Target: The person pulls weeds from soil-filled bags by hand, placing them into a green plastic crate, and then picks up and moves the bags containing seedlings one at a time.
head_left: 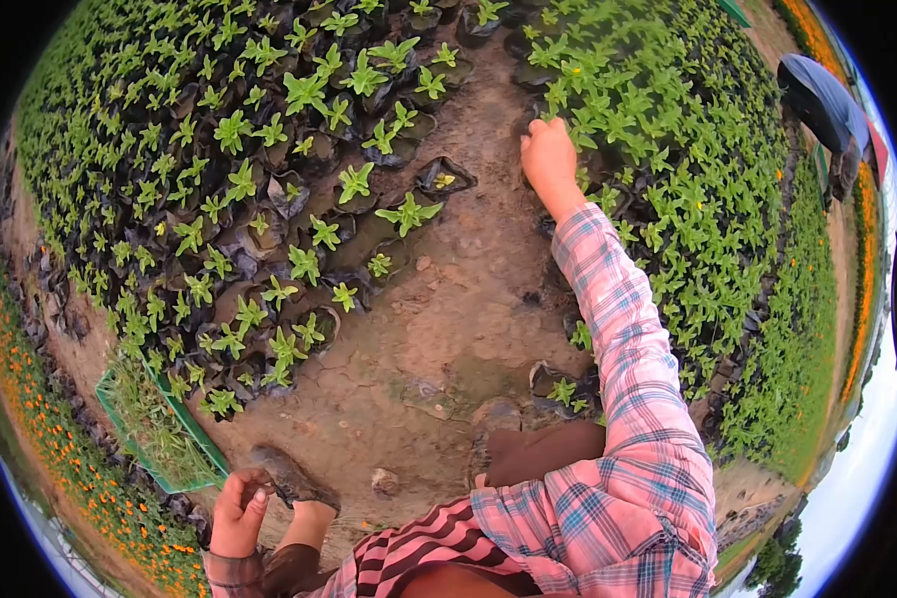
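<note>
Right hand [550, 161] curled at plants [613, 105], left hand [237, 513] curled by crate [197, 433]; can't tell what either holds. I'd work low, gently.

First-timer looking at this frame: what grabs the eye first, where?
The plaid sleeve slants up right of centre, ending in the right hand at the edge of dense green plants. Across the soil path, smaller seedlings in dark bags fill the upper left. A green crate of loose greenery sits lower left, just above the left hand in frame.
</note>
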`<state>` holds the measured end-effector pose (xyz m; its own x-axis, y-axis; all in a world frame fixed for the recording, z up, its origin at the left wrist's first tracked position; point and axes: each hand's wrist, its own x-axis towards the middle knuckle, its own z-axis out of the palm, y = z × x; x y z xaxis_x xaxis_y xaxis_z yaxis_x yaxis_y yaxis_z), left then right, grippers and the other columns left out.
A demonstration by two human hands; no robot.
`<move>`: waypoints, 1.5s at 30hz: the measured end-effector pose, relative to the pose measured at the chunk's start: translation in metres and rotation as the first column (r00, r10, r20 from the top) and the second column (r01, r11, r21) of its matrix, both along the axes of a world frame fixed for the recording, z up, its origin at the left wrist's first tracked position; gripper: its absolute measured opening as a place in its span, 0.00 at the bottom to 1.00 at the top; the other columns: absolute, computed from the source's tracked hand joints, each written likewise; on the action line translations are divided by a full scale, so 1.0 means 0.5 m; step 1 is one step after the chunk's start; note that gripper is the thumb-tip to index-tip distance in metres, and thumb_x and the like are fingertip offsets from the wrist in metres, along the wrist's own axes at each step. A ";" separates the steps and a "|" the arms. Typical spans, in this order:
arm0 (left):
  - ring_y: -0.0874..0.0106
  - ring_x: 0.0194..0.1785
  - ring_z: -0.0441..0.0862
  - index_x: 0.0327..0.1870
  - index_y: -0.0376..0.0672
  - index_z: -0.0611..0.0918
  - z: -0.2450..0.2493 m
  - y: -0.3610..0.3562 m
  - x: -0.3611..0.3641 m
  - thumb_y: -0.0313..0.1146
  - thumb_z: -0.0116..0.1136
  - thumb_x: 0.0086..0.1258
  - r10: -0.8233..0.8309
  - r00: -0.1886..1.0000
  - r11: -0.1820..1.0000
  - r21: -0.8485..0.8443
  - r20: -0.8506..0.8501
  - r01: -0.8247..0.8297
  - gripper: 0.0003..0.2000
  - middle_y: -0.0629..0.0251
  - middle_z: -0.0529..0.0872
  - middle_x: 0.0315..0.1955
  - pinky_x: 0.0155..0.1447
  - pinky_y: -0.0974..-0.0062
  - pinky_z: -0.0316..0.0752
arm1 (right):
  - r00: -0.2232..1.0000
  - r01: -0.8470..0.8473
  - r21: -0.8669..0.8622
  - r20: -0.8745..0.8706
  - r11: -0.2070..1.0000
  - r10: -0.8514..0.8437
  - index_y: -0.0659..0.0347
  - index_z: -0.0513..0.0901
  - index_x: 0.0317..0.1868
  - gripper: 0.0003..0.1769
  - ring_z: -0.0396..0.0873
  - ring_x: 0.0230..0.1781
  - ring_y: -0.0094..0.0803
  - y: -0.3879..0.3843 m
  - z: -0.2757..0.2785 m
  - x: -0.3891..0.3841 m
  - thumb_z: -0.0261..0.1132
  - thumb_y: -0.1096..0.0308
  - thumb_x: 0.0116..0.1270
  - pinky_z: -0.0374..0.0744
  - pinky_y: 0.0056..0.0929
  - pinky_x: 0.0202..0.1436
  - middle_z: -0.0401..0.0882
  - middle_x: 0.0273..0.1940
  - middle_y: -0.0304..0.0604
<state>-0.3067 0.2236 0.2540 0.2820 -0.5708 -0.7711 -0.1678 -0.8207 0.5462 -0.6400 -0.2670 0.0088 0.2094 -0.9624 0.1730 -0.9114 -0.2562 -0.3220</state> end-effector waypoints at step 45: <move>0.75 0.40 0.80 0.51 0.34 0.73 -0.094 0.079 0.053 0.29 0.56 0.71 -0.084 0.996 0.982 0.172 0.042 0.076 0.13 0.63 0.81 0.37 0.46 0.76 0.75 | 0.982 0.058 -0.036 0.184 0.998 -0.050 0.63 0.78 0.36 0.07 0.79 0.38 0.52 -0.179 -0.049 0.007 0.65 0.71 0.58 0.77 0.45 0.42 0.80 0.32 0.54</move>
<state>-0.2804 0.2632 0.2068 0.2802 -0.4546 -0.8455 -0.2597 -0.8838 0.3892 -0.6367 -0.3564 -0.0159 0.1183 -0.9628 0.2428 -0.8508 -0.2244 -0.4752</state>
